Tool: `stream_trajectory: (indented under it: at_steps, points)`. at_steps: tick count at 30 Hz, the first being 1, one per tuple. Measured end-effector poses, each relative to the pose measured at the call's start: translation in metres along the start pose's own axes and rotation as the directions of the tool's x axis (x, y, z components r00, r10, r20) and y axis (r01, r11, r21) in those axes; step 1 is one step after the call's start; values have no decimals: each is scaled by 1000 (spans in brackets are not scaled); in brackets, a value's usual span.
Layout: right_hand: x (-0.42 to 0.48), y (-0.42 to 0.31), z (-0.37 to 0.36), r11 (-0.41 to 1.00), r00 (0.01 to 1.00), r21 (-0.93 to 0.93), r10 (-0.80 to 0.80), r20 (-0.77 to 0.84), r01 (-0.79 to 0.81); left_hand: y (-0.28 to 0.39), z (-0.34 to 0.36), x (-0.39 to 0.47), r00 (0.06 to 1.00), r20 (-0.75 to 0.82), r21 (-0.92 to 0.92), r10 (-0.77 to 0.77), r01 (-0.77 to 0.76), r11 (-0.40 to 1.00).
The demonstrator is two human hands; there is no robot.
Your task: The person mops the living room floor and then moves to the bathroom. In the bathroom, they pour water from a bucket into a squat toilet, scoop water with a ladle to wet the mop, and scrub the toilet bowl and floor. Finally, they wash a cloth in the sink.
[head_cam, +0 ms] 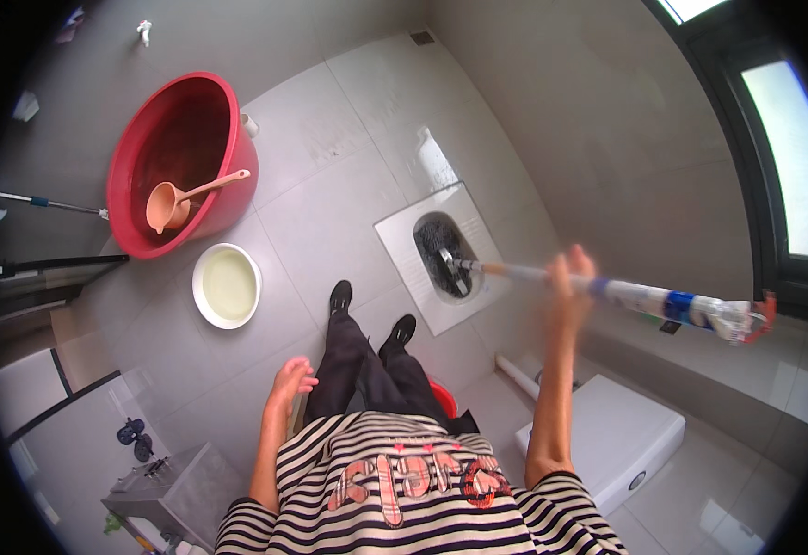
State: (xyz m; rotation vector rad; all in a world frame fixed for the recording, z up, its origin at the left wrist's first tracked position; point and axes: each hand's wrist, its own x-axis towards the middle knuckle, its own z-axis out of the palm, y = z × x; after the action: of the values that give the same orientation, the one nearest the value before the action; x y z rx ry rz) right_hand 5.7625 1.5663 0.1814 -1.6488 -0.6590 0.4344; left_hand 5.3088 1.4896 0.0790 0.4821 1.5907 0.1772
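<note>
My right hand (569, 281), slightly blurred, grips a long pole (639, 296) partway along its length. White and blue plastic wraps the pole's upper part, with a red loop at its end. The pole slants down to a dark head (442, 243), perhaps a mop or brush, lying inside the bowl of a white squat toilet (391, 234) set in the floor. Much of the bowl is hidden beneath it. My left hand (293, 381) hangs free beside my left thigh, fingers loosely apart, touching no tool.
A big red tub (244, 201) with a peach dipper (213, 184) stands at left, near a white basin (257, 295) of pale liquid. Wet tile (438, 156) shines beyond the toilet. A white, box-like fixture (605, 423) and a red container (443, 397) are to my right.
</note>
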Motion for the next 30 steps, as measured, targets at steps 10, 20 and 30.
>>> stream_trajectory:
  at_steps: [10, 20, 30]
  points:
    - [39, -170, -20, 801, 859, 370, -512, 18, 470, -8, -5, 4, 999, 26, -14, 38, -38, 999]
    - [20, -121, 26, 863, 886, 207, -432, -170, 461, 2, -8, 10, 1000, -3, -50, 26, -26, 998]
    - [-27, 17, 29, 995, 999, 98, -11, -51, 15, 8, -5, 18, 1000, 15, -44, 13, -13, 999]
